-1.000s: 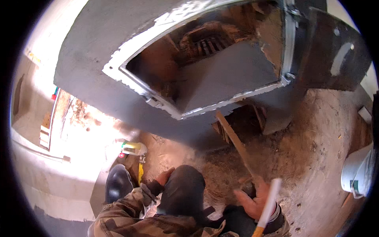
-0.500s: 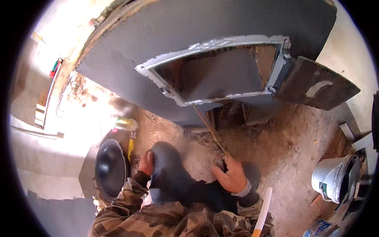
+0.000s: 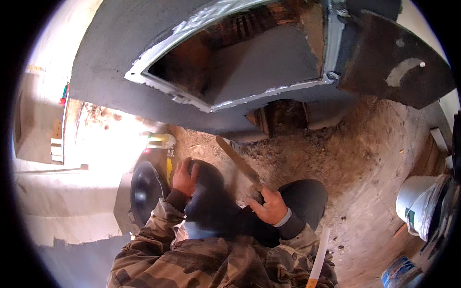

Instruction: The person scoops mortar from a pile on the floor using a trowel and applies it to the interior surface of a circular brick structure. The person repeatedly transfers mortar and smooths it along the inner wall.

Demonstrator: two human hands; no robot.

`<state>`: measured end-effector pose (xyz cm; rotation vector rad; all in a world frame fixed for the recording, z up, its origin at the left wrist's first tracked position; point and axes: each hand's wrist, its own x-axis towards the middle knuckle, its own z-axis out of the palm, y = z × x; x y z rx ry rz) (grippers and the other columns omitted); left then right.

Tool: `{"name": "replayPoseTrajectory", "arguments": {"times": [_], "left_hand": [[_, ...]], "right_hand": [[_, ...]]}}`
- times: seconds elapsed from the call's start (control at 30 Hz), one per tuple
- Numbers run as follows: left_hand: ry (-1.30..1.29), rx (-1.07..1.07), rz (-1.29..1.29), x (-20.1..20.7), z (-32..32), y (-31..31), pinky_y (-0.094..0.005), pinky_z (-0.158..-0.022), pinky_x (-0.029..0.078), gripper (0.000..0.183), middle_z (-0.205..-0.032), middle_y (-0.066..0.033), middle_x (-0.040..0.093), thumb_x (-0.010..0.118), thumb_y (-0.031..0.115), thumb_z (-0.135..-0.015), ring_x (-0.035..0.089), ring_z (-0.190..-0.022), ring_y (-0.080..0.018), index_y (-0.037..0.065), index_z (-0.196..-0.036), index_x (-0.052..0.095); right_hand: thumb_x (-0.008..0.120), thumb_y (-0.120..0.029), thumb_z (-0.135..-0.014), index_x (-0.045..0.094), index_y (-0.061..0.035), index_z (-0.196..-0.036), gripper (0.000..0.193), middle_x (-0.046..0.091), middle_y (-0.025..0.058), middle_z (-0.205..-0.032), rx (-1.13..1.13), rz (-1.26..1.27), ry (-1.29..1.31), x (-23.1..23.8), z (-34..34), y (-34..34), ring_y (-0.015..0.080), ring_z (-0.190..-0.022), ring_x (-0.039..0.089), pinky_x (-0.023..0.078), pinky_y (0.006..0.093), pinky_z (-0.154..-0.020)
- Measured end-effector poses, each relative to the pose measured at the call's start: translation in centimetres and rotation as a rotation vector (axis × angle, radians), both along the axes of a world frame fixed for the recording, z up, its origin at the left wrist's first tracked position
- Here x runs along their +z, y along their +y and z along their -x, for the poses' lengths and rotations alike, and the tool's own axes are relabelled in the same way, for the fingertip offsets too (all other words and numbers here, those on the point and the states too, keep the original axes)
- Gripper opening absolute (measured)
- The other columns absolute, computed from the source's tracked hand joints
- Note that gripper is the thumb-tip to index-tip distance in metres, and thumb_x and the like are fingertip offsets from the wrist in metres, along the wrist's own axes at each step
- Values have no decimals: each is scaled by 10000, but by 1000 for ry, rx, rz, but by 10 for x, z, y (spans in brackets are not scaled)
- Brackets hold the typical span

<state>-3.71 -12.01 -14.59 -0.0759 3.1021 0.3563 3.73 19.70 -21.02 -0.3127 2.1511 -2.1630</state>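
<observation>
A long flat-bladed tool (image 3: pixel 236 160), tan along its blade, is gripped in my right hand (image 3: pixel 271 207) between my knees. Its blade points up and left, apart from the silver metal frame (image 3: pixel 269 101) above it. I cannot tell exactly what kind of tool it is. My left hand (image 3: pixel 185 178) lies on my left knee with its fingers stretched out, holding nothing. The frame surrounds an opening in a grey plastered stove wall (image 3: pixel 115 72). Its dark metal door (image 3: pixel 398 60) is swung out to the right. Under the frame is a smaller dark opening (image 3: pixel 287 117).
A black basin (image 3: pixel 146 192) stands left of my left leg, beside a yellow-handled item (image 3: pixel 169 168). At the right are a white bucket (image 3: pixel 415 201) and a smaller blue-and-white tub (image 3: pixel 399 272). A cigarette (image 3: pixel 320 254) juts into view at the bottom. Dirt covers the floor (image 3: pixel 355 192).
The tool's tip has come away from the frame's lower edge, and its flat side now shows. My right hand has drawn slightly left. The whole view has shifted, with the frame now higher.
</observation>
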Motion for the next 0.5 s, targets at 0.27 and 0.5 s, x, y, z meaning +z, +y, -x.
{"name": "replayPoseTrajectory", "arguments": {"times": [0.27,0.5], "left_hand": [[4,-47,12,-9,22,-1,-488,-942,490,435,-1186,-223,631,574,408,-988,604,-1102,-431,61,-1248,606],[0,-50,-63,-2,24,2,-486,-938,492,441,-1190,-225,632,589,397,-979,606,-1102,-427,39,-1236,614]], "right_hand": [[717,-187,-911,527,76,-1101,376,654,301,-847,26,-33,25,14,9,0,492,-806,654,513,512,-656],[718,-203,-918,549,53,-1062,339,640,263,-742,-81,-2,71,18,7,-9,447,-689,664,505,483,-588]]}}
